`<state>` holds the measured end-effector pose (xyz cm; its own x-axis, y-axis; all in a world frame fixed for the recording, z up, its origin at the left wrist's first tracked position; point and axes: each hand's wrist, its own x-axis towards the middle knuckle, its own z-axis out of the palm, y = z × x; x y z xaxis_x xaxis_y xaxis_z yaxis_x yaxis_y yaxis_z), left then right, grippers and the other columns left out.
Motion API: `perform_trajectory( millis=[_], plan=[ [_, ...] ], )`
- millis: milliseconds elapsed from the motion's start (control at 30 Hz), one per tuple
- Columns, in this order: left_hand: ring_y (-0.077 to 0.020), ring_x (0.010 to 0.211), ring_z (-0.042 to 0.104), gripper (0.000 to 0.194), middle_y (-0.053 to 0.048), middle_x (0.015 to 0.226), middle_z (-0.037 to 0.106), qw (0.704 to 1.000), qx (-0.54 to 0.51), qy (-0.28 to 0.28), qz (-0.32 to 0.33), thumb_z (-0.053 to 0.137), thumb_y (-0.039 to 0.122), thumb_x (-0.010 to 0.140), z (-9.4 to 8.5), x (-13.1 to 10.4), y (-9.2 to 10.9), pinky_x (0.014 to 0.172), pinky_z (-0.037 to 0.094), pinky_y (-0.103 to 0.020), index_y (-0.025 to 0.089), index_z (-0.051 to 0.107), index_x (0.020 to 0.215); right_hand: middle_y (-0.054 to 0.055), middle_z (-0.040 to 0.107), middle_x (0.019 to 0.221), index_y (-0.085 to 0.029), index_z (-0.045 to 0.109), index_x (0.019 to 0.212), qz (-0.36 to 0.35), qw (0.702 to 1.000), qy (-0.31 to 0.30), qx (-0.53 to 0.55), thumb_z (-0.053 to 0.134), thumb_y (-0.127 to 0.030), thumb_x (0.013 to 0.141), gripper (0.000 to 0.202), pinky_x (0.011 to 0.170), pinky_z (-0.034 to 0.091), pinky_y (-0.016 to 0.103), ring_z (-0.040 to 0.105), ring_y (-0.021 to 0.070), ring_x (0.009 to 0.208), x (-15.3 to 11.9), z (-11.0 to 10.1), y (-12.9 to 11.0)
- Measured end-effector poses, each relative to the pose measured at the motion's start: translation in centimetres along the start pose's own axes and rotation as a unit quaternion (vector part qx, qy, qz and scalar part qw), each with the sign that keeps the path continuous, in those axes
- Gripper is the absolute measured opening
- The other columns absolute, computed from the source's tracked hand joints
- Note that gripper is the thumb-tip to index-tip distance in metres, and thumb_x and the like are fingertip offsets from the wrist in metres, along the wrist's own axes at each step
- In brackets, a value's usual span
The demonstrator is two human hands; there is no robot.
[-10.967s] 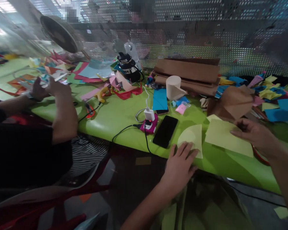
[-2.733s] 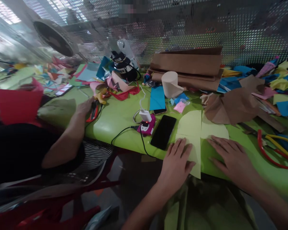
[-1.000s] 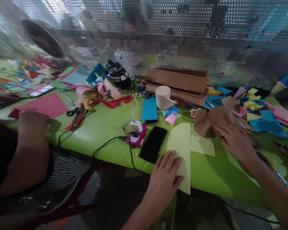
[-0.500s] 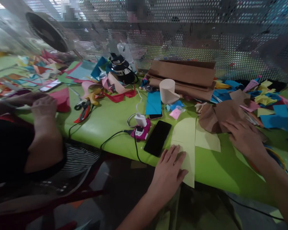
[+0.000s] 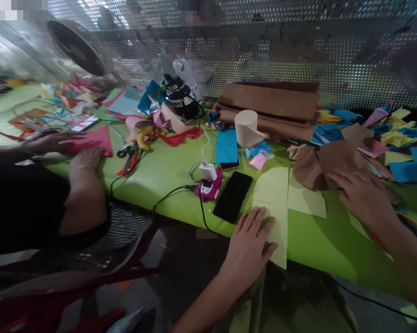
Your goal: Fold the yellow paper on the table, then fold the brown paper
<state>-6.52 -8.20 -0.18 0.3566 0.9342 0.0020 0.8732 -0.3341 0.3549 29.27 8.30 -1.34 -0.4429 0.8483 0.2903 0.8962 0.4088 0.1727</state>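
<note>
Bare forearms and hands (image 5: 252,243), olive-green trousers

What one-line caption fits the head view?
Left hand flat on folded pale yellow paper; right hand on crumpled brown paper.

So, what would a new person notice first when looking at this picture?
Probably the bright green table, strewn with coloured paper scraps along its far side. Near the front edge, the left hand lies flat on a folded pale yellow sheet, while the right hand rests on crumpled brown paper. A black phone lies just left of the sheet.
</note>
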Motion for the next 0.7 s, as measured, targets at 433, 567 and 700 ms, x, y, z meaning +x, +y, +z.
perform_trajectory(
  millis=[433,567,700],
  plan=[
    [-0.0364,0.163,0.039,0.052,-0.014,0.173,0.047,1.000,-0.004,0.017,0.004,0.064,0.038,0.107,0.08,-0.10,0.05,0.130,0.042,-0.060,0.021,0.057,0.156,0.008,0.071,0.151,-0.026,0.065,0.150,-0.004,1.000,-0.007,-0.004,0.040,-0.023,0.107,0.050,0.116,0.038,0.049,0.060,0.0293,0.136,0.01,0.80,0.50],
    [-0.0366,0.163,0.040,0.052,-0.014,0.173,0.047,1.000,-0.007,0.017,0.002,0.064,0.039,0.107,0.05,-0.14,0.01,0.129,0.043,-0.061,0.021,0.057,0.156,0.008,0.069,0.154,-0.025,0.064,0.151,0.002,1.000,-0.027,0.004,0.039,-0.026,0.108,0.050,0.115,0.039,0.048,0.059,0.0307,0.138,0.08,0.75,0.59],
    [-0.0370,0.163,0.040,0.053,-0.015,0.173,0.047,1.000,-0.012,0.013,0.002,0.063,0.039,0.107,-0.04,-0.08,0.01,0.129,0.042,-0.061,0.021,0.056,0.157,0.009,0.071,0.151,-0.024,0.067,0.148,0.002,1.000,-0.015,0.002,0.040,-0.024,0.109,0.047,0.114,0.036,0.048,0.060,0.0298,0.135,0.20,0.36,0.32]
  ],
)
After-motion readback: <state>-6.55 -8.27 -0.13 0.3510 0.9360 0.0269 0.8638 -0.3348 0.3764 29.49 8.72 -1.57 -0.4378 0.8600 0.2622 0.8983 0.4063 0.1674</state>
